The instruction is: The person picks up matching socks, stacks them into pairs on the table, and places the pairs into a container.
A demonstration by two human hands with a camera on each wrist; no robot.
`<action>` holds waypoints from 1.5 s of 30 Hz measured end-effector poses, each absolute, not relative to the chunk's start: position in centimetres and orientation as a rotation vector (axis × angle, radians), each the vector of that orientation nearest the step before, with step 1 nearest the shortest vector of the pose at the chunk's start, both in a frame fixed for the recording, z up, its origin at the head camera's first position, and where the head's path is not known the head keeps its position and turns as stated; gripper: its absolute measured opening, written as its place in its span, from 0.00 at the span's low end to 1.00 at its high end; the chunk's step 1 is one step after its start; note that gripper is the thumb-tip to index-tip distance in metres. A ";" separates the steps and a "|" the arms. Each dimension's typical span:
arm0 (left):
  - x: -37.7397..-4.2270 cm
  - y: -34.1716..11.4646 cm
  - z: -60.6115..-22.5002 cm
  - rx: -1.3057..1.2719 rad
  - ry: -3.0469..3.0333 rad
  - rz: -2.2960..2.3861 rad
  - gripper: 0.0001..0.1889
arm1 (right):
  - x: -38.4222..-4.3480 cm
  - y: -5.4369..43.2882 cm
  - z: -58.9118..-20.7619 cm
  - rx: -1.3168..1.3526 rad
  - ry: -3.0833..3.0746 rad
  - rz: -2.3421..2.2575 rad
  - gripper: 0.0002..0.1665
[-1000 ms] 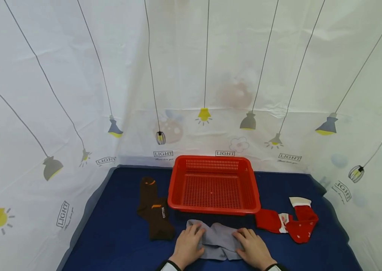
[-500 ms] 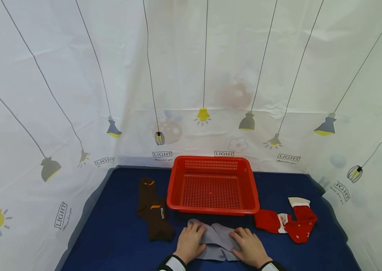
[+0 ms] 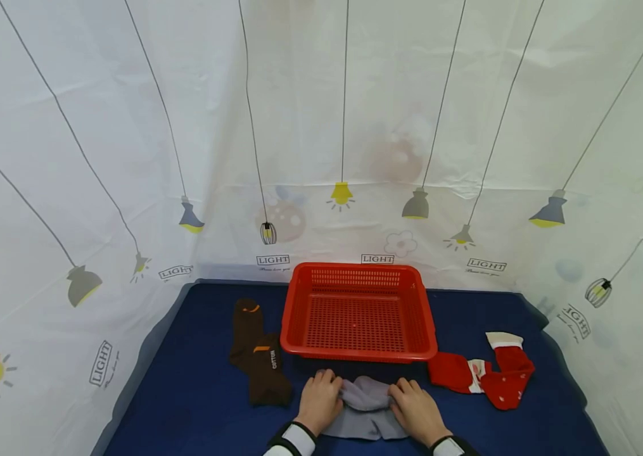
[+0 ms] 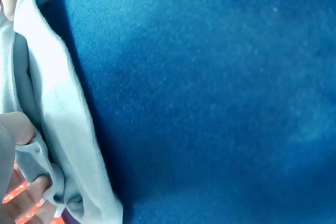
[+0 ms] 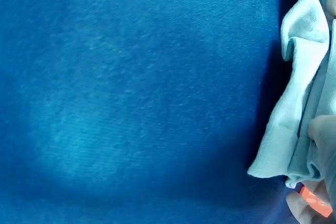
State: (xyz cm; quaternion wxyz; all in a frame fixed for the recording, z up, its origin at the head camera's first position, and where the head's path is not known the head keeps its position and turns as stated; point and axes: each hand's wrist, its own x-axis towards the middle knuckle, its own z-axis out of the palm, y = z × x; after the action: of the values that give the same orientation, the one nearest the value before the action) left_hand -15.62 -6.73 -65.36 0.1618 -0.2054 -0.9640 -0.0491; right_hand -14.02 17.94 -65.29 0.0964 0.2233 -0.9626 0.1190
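Note:
Grey socks [image 3: 363, 425] lie crosswise on the blue cloth, close to the person, with their far part lifted and folded over. My left hand [image 3: 318, 403] pinches the left end of that fold; in the left wrist view its thumb [image 4: 17, 127] and fingers have the fabric between them. The opposite end is pinched by my right hand [image 3: 417, 411], whose thumb [image 5: 321, 129] presses on the sock edge in the right wrist view. A flat layer of the socks stays on the cloth below the fold. Some fingertips are hidden behind the fabric.
A red plastic basket [image 3: 359, 356] stands just beyond the hands. Brown socks [image 3: 267, 373] lie to the left, and red socks with white parts [image 3: 506, 383] to the right. The blue cloth [image 3: 184, 392] ends at a white printed curtain [image 3: 321, 126] behind.
Both hands have moved slightly closer together and raised the upper layer of the grey socks, which now bulges up as a fold between them. The other socks and the basket stay put.

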 end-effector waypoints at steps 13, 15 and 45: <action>-15.7 -7.4 -64.0 -0.585 -2.745 -0.211 0.12 | -14.2 17.5 -64.1 0.639 -2.757 0.327 0.16; -15.6 -7.7 -63.5 -0.603 -2.742 -0.212 0.12 | -14.0 17.5 -63.7 0.646 -2.750 0.334 0.16; -11.5 -9.2 -63.6 -0.687 -3.006 -0.336 0.26 | -10.6 18.5 -63.8 0.779 -2.958 0.450 0.18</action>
State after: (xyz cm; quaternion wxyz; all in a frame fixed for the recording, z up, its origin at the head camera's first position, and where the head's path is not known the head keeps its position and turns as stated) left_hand -11.54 -9.20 -63.63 0.0199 -0.2213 -0.9690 -0.1084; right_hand -10.57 18.48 -63.79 0.0247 0.2520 -0.9564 0.1455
